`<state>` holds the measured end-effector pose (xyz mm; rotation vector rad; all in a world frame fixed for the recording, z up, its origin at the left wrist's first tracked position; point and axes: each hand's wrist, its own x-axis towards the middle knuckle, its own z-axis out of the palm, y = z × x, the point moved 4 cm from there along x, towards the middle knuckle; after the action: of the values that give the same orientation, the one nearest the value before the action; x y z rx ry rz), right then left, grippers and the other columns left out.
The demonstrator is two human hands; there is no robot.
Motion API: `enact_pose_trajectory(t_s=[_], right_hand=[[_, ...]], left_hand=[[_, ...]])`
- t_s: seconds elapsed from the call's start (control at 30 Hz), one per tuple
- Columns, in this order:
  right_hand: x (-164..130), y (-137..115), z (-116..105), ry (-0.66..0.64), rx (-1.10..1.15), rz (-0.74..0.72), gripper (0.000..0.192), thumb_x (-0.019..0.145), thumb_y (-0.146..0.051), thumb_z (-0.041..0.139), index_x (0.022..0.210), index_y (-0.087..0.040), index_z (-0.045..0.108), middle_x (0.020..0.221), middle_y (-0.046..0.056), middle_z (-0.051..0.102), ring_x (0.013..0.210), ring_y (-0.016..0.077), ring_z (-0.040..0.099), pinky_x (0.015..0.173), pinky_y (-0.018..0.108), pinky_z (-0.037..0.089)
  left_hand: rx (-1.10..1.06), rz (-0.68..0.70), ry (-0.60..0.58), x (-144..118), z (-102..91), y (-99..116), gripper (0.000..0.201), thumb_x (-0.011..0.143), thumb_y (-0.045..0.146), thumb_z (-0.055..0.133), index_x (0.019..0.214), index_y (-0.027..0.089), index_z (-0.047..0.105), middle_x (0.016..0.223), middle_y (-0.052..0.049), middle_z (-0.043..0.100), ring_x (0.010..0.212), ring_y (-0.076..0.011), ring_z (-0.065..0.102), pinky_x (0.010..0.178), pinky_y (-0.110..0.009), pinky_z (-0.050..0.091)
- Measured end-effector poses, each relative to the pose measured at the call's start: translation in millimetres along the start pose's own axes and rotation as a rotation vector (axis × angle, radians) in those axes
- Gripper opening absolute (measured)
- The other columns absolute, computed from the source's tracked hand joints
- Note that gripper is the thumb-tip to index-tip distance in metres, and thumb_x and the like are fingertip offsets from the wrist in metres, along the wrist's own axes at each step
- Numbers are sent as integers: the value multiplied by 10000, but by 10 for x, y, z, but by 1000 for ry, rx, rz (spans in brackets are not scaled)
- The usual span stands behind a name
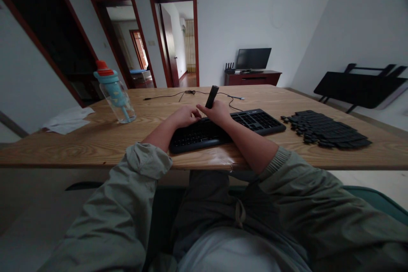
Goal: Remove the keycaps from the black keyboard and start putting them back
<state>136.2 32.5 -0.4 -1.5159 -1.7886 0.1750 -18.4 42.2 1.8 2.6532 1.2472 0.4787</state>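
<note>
A black keyboard lies at a slant close to the table's front edge, its middle covered by my hands and right forearm. My right hand is closed round a flat black strip, which sticks up above the thumb side. Just to its left, my left hand rests over the keyboard's back edge with fingers curled and thumb bent in. What those fingers pinch, if anything, is hidden. To the right of the keyboard lies a spread pile of similar black strips, overlapping each other.
A thin black cable runs across the table behind my hands. On the left stand a clear bottle with a red and blue top and, beside it, white paper. A monitor sits on a far cabinet.
</note>
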Motion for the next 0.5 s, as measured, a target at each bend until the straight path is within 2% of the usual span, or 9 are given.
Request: enact_pose_trajectory(t_s=[0.27,0.5], right_hand=[[6,-37,21,36,-56,-8,530,863,-674,546,850,-172,714,808,108,724,753,228,661,662,281,440],[6,-44,42,-13,-40,-92,458,889,-604,556,907,-173,710,831,102,722,771,223,653,661,275,422]], left_hand=[[-7,1,-55,36,50,-24,234,800,199,578,951,183,755,972,-35,768,879,-173,689,793,-249,505],[-41,0,-80,21,45,-64,263,799,303,638,1012,196,749,962,-26,763,852,-181,686,777,-263,511]])
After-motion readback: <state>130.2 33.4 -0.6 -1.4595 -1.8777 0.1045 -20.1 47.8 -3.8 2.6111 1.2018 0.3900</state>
